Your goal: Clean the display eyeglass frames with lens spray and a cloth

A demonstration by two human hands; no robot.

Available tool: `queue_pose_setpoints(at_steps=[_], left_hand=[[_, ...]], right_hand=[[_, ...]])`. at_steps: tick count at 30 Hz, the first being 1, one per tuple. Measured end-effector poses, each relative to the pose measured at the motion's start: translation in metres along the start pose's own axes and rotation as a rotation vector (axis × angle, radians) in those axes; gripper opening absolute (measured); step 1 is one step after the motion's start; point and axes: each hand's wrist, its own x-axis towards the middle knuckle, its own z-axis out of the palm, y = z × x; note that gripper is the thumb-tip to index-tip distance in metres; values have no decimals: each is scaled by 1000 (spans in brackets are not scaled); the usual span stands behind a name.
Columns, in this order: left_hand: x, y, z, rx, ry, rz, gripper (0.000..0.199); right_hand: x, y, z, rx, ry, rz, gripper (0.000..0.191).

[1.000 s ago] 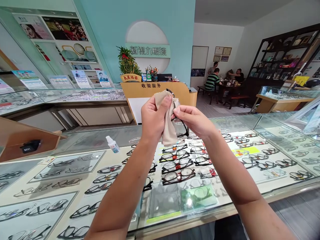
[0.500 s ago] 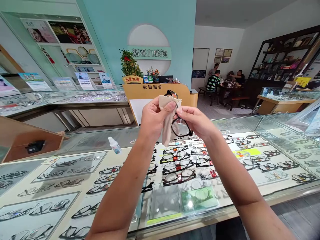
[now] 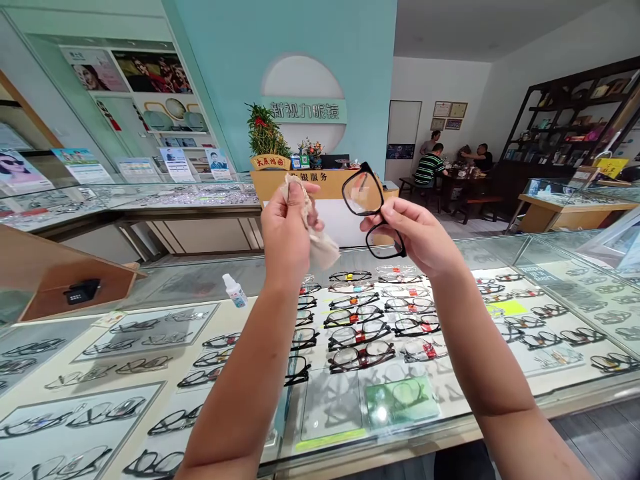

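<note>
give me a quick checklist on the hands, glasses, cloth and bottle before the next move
1. Eyeglasses secured: ok, the right hand pinches the black-framed eyeglasses near the bridge.
2. Cloth secured: ok, the left hand grips the beige cloth, its lower end hanging loose.
3. Cloth clear of the eyeglasses: ok, a gap shows between them.
4. Spray bottle standing: ok, the white spray bottle is upright on the glass display counter.
5. Lenses free of smudges: cannot tell, too fine to see.
</note>
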Motion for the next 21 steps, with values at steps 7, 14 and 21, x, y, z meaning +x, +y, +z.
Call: queue_pose_setpoints(at_steps=[7, 14, 21], left_hand=[[-6, 21, -7, 711, -244, 677, 69], [-9, 28, -7, 854, -365, 750, 89], [-12, 38, -7, 841, -389, 748, 75]], right_hand=[[-9, -18, -2, -138, 25, -112, 29], [-18, -32, -3, -317, -27, -124, 36], [-21, -35, 3, -423, 1, -146, 40]])
